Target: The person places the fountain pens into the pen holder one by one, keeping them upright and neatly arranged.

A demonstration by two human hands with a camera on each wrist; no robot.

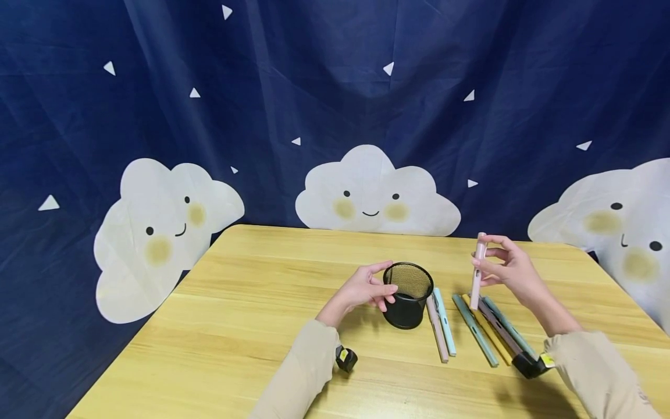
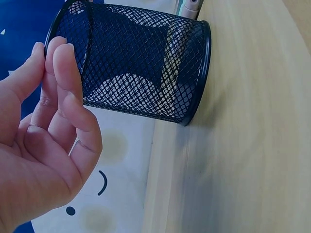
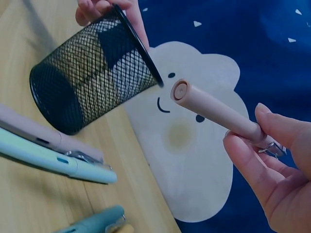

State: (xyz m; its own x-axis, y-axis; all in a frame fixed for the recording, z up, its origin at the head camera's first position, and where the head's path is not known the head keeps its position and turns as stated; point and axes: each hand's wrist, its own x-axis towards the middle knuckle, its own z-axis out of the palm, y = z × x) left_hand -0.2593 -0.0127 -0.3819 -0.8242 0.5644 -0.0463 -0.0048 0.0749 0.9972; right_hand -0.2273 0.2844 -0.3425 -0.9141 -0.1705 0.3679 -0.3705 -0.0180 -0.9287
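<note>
A black mesh pen cup [image 1: 405, 311] stands on the table, its mouth facing up. My left hand [image 1: 364, 286] pinches its rim between thumb and fingers; the left wrist view shows the fingertips at the rim of the mesh cup [image 2: 131, 63]. Above the table, my right hand [image 1: 510, 269] holds a pale pink pen [image 1: 477, 279] nearly upright, between thumb and fingers. In the right wrist view, the round end of the pink pen [image 3: 214, 109] points away from the hand, toward the cup's side.
Beside the cup lie a mauve pen [image 1: 437, 331] and a light blue pen [image 1: 445, 323]. Farther right, below the right hand, are several more pens, among them a green pen [image 1: 476, 331] and a yellow pen [image 1: 492, 334]. A dark blue cloud-print curtain [image 1: 335, 87] hangs behind the wooden table [image 1: 209, 349].
</note>
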